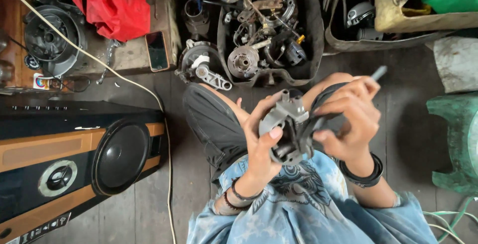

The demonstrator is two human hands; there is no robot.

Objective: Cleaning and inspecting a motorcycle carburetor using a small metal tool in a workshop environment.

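Head view shows the left hand [264,147] clamped around a grey metal engine part [289,127], held over the lap between the knees, above the plank floor [149,199]. The right hand [348,119] grips a thin tool [377,73] and touches the part's right side. The step looks like working a fastener or passage; next calls for a steady grip and careful aim. The part's long axis runs roughly upright in the picture, its top pointing toward the parts tray [308,35].
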